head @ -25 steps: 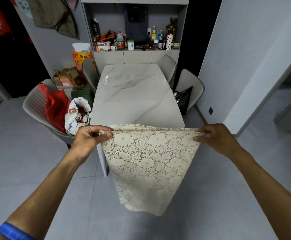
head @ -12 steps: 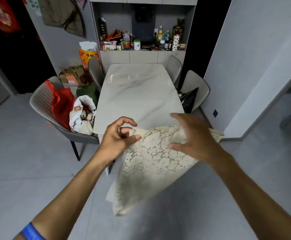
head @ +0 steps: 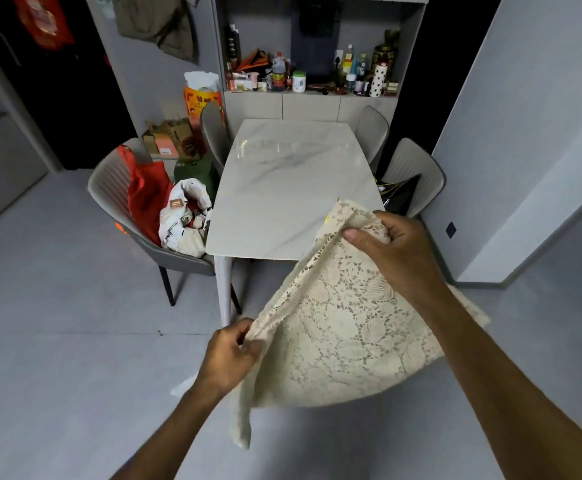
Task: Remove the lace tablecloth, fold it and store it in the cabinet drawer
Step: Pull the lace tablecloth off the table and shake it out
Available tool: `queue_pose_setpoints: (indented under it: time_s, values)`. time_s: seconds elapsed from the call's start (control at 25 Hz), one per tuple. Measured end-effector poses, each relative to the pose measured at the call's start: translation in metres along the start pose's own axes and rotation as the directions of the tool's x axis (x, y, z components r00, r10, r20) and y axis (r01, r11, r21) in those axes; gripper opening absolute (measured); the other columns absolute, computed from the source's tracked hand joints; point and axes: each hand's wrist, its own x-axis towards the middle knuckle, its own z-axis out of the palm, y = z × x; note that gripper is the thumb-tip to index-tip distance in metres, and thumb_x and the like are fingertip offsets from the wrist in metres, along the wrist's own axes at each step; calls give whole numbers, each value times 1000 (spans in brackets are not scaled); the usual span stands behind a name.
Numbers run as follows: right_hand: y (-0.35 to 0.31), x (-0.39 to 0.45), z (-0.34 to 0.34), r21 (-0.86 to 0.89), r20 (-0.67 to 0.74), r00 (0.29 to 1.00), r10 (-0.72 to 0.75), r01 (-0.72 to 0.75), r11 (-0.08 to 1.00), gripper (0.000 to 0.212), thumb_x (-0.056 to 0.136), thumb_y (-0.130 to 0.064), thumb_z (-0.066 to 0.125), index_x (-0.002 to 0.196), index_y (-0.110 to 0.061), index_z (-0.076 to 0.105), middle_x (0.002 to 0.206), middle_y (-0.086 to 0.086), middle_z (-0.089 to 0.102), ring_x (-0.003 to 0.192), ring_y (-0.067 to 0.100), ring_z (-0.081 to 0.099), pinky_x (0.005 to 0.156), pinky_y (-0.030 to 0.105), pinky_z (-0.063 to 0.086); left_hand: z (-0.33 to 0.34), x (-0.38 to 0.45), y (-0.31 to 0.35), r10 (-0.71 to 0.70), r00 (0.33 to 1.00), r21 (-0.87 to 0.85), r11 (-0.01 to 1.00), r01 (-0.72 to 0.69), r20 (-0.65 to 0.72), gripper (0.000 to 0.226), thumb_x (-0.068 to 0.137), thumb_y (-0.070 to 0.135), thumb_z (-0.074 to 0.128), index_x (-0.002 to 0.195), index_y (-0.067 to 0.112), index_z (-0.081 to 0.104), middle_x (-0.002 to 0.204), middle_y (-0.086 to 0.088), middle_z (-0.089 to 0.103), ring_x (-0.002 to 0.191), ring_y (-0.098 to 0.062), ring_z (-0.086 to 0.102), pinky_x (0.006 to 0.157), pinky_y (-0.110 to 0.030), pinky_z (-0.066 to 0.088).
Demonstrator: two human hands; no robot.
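Before the table (head: 282,188), both hands (head: 398,251) grip the lace tablecloth (head: 338,334).

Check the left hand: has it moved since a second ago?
Yes. The left hand has dropped toward the person, from level with the white marble table's near edge to below it, gripping the cream lace tablecloth.

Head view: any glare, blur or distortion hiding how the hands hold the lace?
Head view: glare only on the far table top; wide-angle bending at the wall edges; dim room, soft blur overall. Left hand pinches the lace at its low corner, right hand grips the high end; both grips read clearly.
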Motion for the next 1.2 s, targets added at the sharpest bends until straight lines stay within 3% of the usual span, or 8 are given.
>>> queue_pose_setpoints:
  time_s: [0.24, 0.4, 0.52, 0.64, 0.88, 1.04, 1.12, 1.2]
  values:
    - [-50, 19, 19, -205, 154, 976, -151, 182, 962, 19, 78, -30, 80, 74, -12, 75, 54, 7, 62, 46, 10, 41, 44, 31, 32, 57, -11, -22, -157, 986, -202, 969, 142, -62, 10, 96, 28, 61, 94, 24, 70, 86, 7, 74, 81, -11, 69, 73, -33, 54]
    - [-60, 19, 4, -213, 61, 990, -129, 139, 967, 29, 77, -33, 81, 66, -8, 71, 57, 18, 63, 50, 17, 47, 42, 37, 36, 75, -10, -18, -133, 991, -420, 898, 134, 31, 18, 89, 36, 70, 106, 31, 66, 101, 16, 75, 93, -1, 69, 80, -21, 56]
    - [-63, 21, -18, -188, 13, 989, -151, 150, 971, 34, 76, -32, 81, 61, -5, 66, 52, 12, 56, 50, 12, 46, 41, 28, 35, 86, -12, -23, -108, 993, -309, 944, 115, 39, 22, 77, 47, 76, 94, 33, 73, 88, 22, 76, 80, -3, 72, 72, -22, 60]
    - [-60, 20, -44, -201, 6, 989, -151, 149, 968, 26, 78, -29, 80, 56, -28, 66, 49, -13, 55, 46, 0, 47, 43, 15, 38, 85, -9, -27, -46, 998, -261, 964, 57, 48, 50, 81, 60, 63, 73, 11, 68, 61, 10, 59, 56, -9, 53, 58, -27, 46]
    - [-20, 15, -83, -156, -84, 995, -53, 39, 987, 26, 79, -30, 79, 60, -18, 67, 55, -8, 58, 50, 6, 50, 46, 17, 41, 79, -9, -38, -1, 993, -101, 995, 13, 117, 5, 93, 29, 63, 91, 30, 59, 77, 16, 67, 72, -2, 63, 63, -13, 47]
    - [9, 22, -108, -157, -231, 972, 36, -74, 985, 45, 76, -42, 76, 77, 2, 66, 70, 9, 58, 62, 16, 53, 54, 26, 44, 74, -11, -54, -92, 980, 52, 995, 85, 175, 30, 92, 25, 66, 64, 32, 56, 60, 13, 55, 55, -4, 51, 60, -25, 42]
    - [27, 27, -130, -329, -421, 903, 92, -246, 912, 47, 80, -44, 70, 94, 1, 65, 82, 6, 60, 75, 22, 57, 66, 32, 44, 63, -4, -47, -84, 987, -57, 994, 92, 135, 34, 93, 27, 65, 61, 27, 54, 58, 9, 49, 54, -9, 46, 57, -28, 39]
    - [41, 18, -133, -707, -455, 886, -83, -303, 640, 49, 83, -39, 65, 123, -12, 58, 114, 8, 63, 105, 32, 57, 87, 41, 45, 51, 10, -25, 10, 992, -18, 1000, -8, 128, 32, 94, 30, 63, 65, 20, 57, 57, 5, 48, 54, -13, 46, 57, -29, 40]
